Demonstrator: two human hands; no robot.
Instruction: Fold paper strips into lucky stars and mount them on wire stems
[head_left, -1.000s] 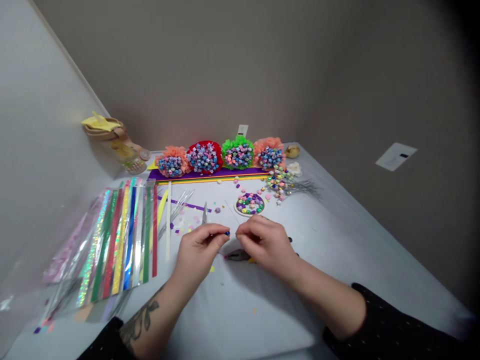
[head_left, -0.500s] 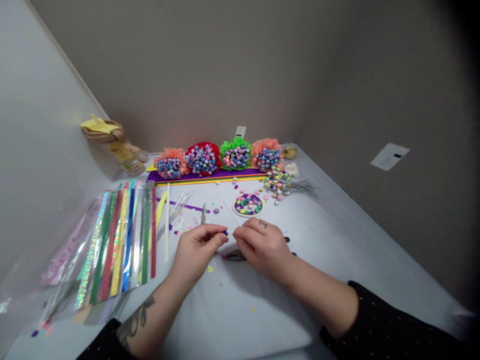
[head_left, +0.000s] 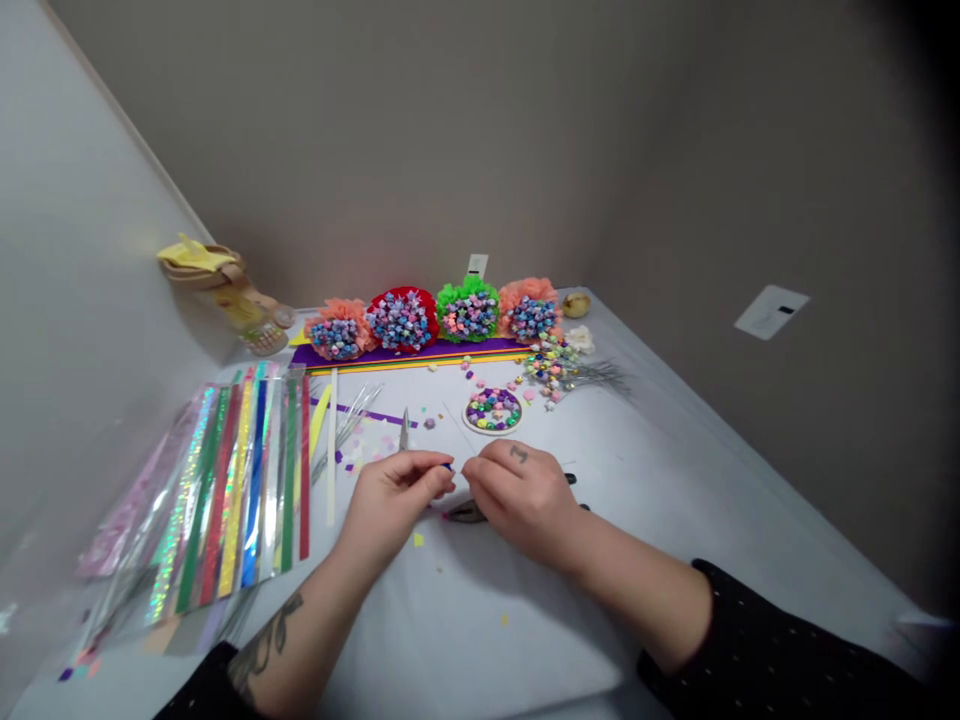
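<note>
Fingers point(head_left: 433, 482) of left hand point(head_left: 391, 502) pinched on small blue piece point(head_left: 448, 466), right hand point(head_left: 523, 515) with fingers together just above pliers point(head_left: 469, 513), star-filled hoop point(head_left: 492, 410) beyond, foil strips point(head_left: 240, 480) off left

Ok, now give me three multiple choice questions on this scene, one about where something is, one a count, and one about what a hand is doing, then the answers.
1. Where is the round hoop of paper stars?
A. Among the shiny strips
B. Just in front of the row of flower bunches
C. Against the far wall

2. How many flower bunches stand in that row?
A. Two
B. Three
C. Four

3. What is the left hand doing?
A. Pinching a small blue piece
B. Lying flat and open
C. Gripping pliers

Answers:
1. B, the hoop sits just this side of the bunches.
2. C, there are two orange, one red and one green.
3. A, the blue piece shows at its fingertips.
</note>
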